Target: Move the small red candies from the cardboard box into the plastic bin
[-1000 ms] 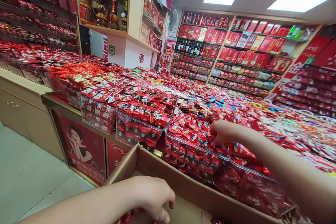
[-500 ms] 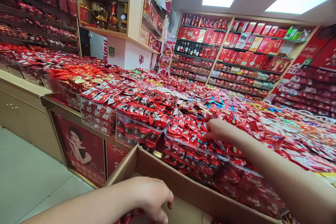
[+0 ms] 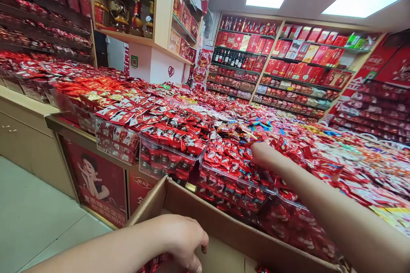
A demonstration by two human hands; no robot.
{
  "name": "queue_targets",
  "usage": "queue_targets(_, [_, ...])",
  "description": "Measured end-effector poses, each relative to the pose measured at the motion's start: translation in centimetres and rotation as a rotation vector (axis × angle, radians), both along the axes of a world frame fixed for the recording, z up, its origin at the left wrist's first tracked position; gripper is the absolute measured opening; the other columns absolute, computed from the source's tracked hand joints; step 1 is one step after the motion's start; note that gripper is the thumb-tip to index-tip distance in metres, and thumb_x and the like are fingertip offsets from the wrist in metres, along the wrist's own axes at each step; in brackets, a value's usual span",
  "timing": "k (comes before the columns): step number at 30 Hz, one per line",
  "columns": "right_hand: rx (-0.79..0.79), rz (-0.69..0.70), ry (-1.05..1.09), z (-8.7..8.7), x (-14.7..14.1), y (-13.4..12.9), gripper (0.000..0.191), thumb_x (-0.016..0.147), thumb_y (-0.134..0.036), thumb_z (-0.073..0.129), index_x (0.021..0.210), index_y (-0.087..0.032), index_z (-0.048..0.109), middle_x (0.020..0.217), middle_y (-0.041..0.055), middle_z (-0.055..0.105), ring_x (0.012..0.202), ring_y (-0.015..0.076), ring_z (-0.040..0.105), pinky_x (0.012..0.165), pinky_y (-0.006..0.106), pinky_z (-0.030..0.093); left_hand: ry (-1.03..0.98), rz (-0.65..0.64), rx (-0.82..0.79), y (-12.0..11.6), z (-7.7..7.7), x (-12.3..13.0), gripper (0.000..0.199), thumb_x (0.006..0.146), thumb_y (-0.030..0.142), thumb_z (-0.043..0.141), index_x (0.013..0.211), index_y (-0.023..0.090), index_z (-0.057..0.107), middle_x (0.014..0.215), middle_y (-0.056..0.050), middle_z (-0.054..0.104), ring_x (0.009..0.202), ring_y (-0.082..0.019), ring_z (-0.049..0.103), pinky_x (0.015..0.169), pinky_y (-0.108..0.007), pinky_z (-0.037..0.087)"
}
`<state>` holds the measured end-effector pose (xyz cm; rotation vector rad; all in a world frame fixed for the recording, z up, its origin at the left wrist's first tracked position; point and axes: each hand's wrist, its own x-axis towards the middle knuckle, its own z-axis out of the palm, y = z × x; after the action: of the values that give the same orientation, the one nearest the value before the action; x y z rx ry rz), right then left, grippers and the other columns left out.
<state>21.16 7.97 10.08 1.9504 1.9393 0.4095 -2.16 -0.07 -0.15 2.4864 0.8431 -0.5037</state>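
My left hand hangs over an open cardboard box, its fingers loosely bent with gaps between them and nothing visible in them. Below that wrist, some red-wrapped sweets lie inside the box. My right hand reaches into a clear plastic bin heaped with small red packets of sweets. Its fingers are sunk among the packets and hidden, so their grip does not show.
Beside that bin stands another clear bin of dark red packets. A wide display of wrapped sweets stretches behind. A wooden cabinet juts out at left; shelves of bottles and boxes line the back wall.
My right hand has sunk slightly deeper among the red packets, its fingers now hidden. My left hand stays over the box. The view has shifted slightly.
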Motion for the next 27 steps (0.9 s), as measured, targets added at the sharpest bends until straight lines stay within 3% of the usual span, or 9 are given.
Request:
queue_targets(7, [-0.050,-0.002,0.011,0.5,0.0,-0.5,0.016,0.077,-0.028,0.053,0.075,-0.013,0.059,0.078,0.0023,0.063,0.071,0.0129,0.058,0.066,0.030,0.048,0.011,-0.005,-0.005,0.0,-0.1,0.0,0.049,0.060,0.045,0.057,0.106,0.027,0.056,0.081,-0.006,0.064,0.080,-0.025,0.057,0.059,-0.032,0.044])
queue_targets(13, [-0.011,-0.038,0.010,-0.4,0.2,0.4,0.018,0.080,-0.028,0.049,0.083,-0.013,0.058,0.083,0.0043,0.063,0.075,0.0141,0.059,0.068,0.032,0.048,0.038,-0.020,-0.005,0.0,0.2,0.1,0.050,0.060,0.046,0.055,0.107,0.027,0.055,0.085,-0.007,0.064,0.081,-0.027,0.057,0.060,-0.035,0.044])
queue_targets(16, [-0.028,-0.023,0.016,0.0,-0.1,0.2,0.018,0.081,-0.027,0.046,0.085,-0.013,0.057,0.084,0.0042,0.062,0.075,0.0138,0.059,0.068,0.031,0.048,0.067,-0.013,-0.021,0.0,0.4,0.1,0.052,0.061,0.045,0.056,0.110,0.027,0.053,0.084,-0.007,0.064,0.081,-0.027,0.058,0.060,-0.035,0.045])
queue_targets(22, [-0.209,-0.017,0.003,1.6,-2.2,-2.3,0.014,0.078,-0.024,0.052,0.071,-0.013,0.059,0.075,0.0023,0.063,0.071,0.0130,0.059,0.066,0.030,0.048,0.085,-0.010,-0.029,0.0,0.7,0.1,0.053,0.061,0.044,0.056,0.110,0.026,0.053,0.085,-0.009,0.064,0.083,-0.028,0.057,0.063,-0.037,0.045])
queue_targets(27, [-0.269,-0.024,0.066,1.5,-3.0,-2.9,0.012,0.074,-0.020,0.055,0.066,-0.012,0.058,0.068,0.0011,0.062,0.067,0.0137,0.058,0.063,0.031,0.047,0.091,-0.017,-0.017,0.0,1.0,0.1,0.053,0.061,0.047,0.055,0.110,0.026,0.053,0.092,-0.010,0.062,0.086,-0.030,0.056,0.066,-0.040,0.045])
